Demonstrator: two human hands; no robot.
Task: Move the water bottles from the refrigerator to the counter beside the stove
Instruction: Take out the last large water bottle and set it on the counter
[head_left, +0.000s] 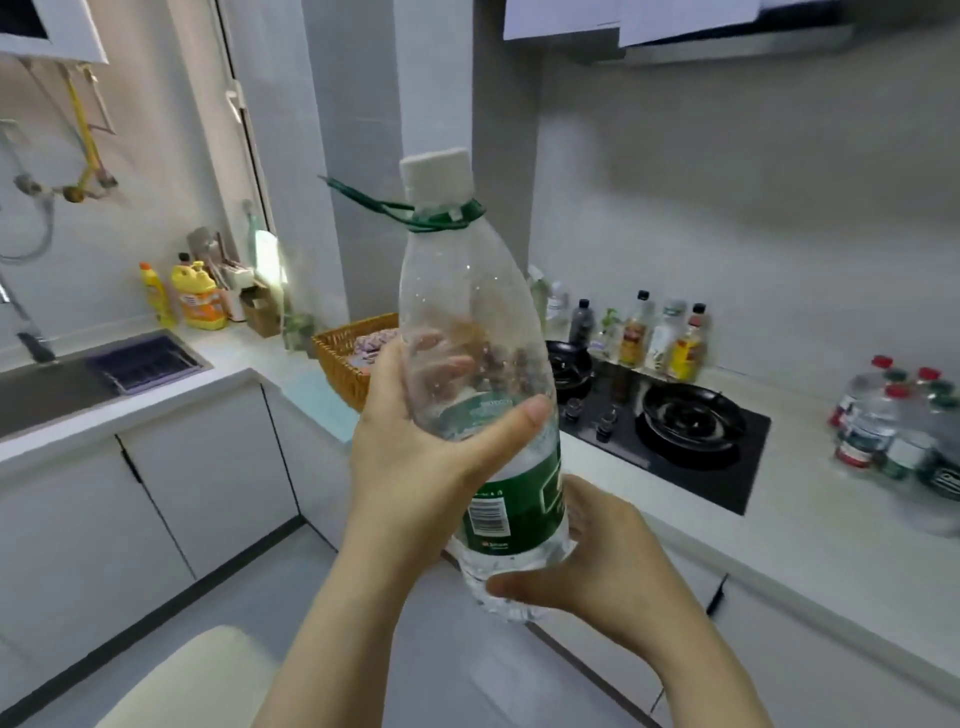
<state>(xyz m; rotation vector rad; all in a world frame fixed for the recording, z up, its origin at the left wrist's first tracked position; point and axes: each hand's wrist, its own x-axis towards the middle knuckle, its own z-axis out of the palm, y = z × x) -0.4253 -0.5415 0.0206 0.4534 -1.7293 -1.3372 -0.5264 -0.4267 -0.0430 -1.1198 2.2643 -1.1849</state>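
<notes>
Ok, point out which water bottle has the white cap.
The big bottle between the left hand and right hand; the counter bottles have red or green caps.

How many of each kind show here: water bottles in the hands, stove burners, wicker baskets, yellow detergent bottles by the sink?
Water bottle, held by left hand and right hand: 1
Stove burners: 2
Wicker basket: 1
Yellow detergent bottles: 2
Total: 6
</notes>
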